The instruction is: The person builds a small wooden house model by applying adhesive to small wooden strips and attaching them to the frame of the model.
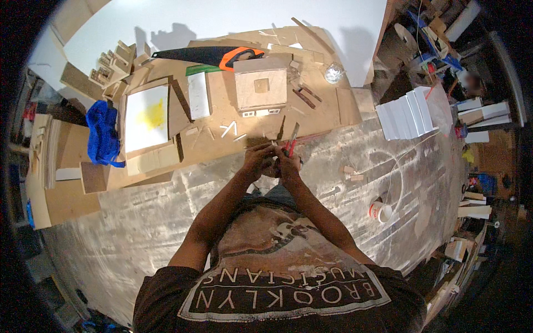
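Observation:
Close together at the board's near edge, both of my hands are closed. Red shows between the fingers of my right hand, which grips a red-handled knife with its pale blade pointing away from me. My left hand is pinched beside it, its fingertips on a small pale piece too small to make out. Just beyond them stands a small wooden model house with a square opening on top and white-framed windows along its near side. Thin white strips lie to its left.
A handsaw with an orange and black handle lies behind the house. Left are a yellow-stained white panel and a crumpled blue item. A clear jar stands right. On the floor are a paper cup and wood blocks.

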Demonstrator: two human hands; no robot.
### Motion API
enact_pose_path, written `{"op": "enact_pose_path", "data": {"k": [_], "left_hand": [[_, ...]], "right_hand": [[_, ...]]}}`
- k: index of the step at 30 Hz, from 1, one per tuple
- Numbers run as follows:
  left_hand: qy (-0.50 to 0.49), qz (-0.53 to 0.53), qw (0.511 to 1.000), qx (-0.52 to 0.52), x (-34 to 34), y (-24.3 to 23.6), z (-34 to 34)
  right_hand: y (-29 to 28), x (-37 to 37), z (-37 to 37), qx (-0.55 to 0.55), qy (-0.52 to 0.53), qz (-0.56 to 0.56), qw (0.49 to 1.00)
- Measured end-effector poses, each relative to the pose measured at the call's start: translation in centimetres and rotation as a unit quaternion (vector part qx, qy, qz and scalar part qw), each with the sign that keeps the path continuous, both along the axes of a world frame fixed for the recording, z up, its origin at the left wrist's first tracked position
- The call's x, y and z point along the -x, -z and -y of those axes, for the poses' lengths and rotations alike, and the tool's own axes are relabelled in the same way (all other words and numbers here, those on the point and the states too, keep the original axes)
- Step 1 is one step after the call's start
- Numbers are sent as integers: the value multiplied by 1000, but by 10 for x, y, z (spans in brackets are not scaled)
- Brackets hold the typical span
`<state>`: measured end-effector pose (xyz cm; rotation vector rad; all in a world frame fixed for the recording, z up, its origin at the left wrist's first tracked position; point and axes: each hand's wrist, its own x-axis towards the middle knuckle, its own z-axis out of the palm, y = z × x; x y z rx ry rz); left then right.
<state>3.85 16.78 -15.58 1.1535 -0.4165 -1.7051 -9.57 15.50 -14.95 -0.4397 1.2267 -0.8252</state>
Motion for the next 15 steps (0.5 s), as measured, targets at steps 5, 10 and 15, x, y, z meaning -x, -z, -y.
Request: {"op": "enact_pose_path", "data": {"k": [5,10,15], "left_hand": [[10,144,989,-8,13,-13,42],[84,602,737,295,16,10,93],[90,672,701,221,17,19,90]], "right_hand": [[28,16,10,92,27,-125,988],[58,58,-5,173,3,-225,959],[57,63,-17,226,-93,-278,929]]}}
